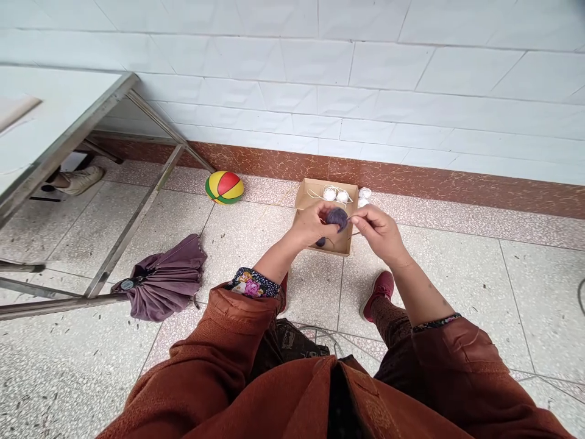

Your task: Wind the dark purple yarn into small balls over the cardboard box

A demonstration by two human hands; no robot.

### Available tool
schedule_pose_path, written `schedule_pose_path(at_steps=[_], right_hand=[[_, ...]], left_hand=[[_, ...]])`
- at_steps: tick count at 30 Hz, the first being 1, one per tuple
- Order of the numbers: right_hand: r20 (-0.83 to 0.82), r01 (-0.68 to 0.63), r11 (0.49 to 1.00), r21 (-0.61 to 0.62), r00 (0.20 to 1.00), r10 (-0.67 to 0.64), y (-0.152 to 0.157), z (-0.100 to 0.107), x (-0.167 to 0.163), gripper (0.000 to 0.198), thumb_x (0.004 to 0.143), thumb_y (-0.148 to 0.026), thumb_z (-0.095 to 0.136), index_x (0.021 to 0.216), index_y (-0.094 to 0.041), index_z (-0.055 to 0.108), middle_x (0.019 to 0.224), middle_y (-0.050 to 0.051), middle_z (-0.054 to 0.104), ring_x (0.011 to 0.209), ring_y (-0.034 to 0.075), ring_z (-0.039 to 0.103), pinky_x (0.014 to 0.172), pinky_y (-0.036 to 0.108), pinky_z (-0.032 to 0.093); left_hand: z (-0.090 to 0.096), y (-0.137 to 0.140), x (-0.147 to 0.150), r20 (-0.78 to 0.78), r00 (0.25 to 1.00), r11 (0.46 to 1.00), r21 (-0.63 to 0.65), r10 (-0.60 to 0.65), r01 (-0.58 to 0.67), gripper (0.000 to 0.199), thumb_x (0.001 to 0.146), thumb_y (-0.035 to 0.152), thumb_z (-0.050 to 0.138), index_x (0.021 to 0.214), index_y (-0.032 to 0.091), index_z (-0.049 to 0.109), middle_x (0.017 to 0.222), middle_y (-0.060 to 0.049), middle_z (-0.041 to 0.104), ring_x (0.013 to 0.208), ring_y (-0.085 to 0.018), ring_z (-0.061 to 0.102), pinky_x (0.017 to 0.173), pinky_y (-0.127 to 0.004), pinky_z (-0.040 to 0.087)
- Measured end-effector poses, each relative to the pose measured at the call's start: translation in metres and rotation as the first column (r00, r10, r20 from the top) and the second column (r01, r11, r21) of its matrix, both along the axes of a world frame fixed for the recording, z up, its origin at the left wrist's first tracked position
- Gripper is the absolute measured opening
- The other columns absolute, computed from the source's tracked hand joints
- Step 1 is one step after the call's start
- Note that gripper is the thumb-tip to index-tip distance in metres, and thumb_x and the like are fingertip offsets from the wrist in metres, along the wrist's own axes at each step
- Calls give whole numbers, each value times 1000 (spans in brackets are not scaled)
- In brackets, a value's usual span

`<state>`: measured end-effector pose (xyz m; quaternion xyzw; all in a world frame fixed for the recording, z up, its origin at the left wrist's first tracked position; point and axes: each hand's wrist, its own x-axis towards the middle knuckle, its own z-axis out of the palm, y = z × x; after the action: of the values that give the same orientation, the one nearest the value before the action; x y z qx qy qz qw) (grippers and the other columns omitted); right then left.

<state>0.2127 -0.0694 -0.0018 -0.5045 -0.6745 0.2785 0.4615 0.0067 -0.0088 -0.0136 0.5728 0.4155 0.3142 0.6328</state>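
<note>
A purple-grey ball of yarn (337,220) is gripped in my left hand (315,224), above a shallow cardboard box (346,246). Just to its right, my right hand (378,233) is closed in a pinch on a strand of the same yarn, drawn out from the ball. Inside the box, two white yarn balls (329,193) rest against the far side, and a smaller dark purple ball (320,242) lies near the front, partly hidden by my left hand. More white yarn (364,194) sits on the floor against the box's right side.
A red, yellow and green ball (225,187) lies by the wall. Left of me, a folded purple umbrella (169,277) is on the floor against the metal frame of a table (82,91). Another person's shoe (82,180) shows under that table. A tiled wall (301,97) rises behind the box.
</note>
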Motion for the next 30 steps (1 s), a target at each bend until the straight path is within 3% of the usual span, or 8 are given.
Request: schedule_pose_path(at_steps=[3,5,10,15,19,24,27,30], right_hand=[[6,168,986,4,986,-168,6,-8,6,32,104,-52,64,87,-27,71,86,4,72,84,23,65,82,38,54],[15,209,977,-32,978,-209,9,-17,5,33,104,-52,62,84,-26,68,83,3,70,80,22,64,79,37,52],[71,26,995,-101,997,-19,2,-26,-9,29,103,-47,61,85,-26,69,83,4,71,77,21,64,75,36,51],[33,-218,971,-95,975,222,-7,-5,-13,29,104,-48,64,86,-26,71,82,1,71,74,18,62,75,34,52],[-62,-34,999,-40,998,31,-3,3,-2,28,102,-50,67,87,-26,72,84,2,71,77,20,63,75,35,52],[-13,186,980,-65,982,-188,9,-16,6,30,100,-49,66,82,-26,68,81,2,70,77,21,62,76,36,51],[19,142,982,-125,990,-140,8,-25,0,27,99,-45,64,81,-25,66,79,2,69,75,20,61,72,34,50],[43,-28,992,-122,999,33,2,-21,-8,26,99,-43,65,81,-25,67,78,2,68,74,19,61,72,34,50]], left_hand=[[1,-6,2,119,973,975,-78,-200,210,45,68,22,90,108,19,71,100,-3,76,90,-15,68,94,-36,54],[3,-8,5,250,945,968,-87,-208,236,48,67,25,92,110,20,70,105,-4,76,95,-16,70,96,-36,54],[2,0,8,343,939,999,-44,28,-14,49,70,30,91,111,23,64,109,-3,74,101,-17,68,99,-35,53],[-2,8,5,77,988,987,76,135,-141,46,68,21,88,107,21,63,105,-4,73,99,-18,67,95,-36,51],[-2,-2,7,-40,999,992,121,-33,38,47,66,18,89,106,20,65,103,-3,72,89,-15,65,88,-35,51],[3,-14,8,236,943,971,17,-234,236,50,68,25,91,111,22,65,105,-3,72,94,-16,67,90,-33,52],[5,-11,8,350,932,995,-5,-90,98,55,70,29,93,117,24,64,113,-4,72,104,-18,68,97,-34,52],[2,-2,6,286,952,994,11,105,-113,52,73,26,90,117,24,62,113,-4,73,106,-18,68,101,-37,52]])
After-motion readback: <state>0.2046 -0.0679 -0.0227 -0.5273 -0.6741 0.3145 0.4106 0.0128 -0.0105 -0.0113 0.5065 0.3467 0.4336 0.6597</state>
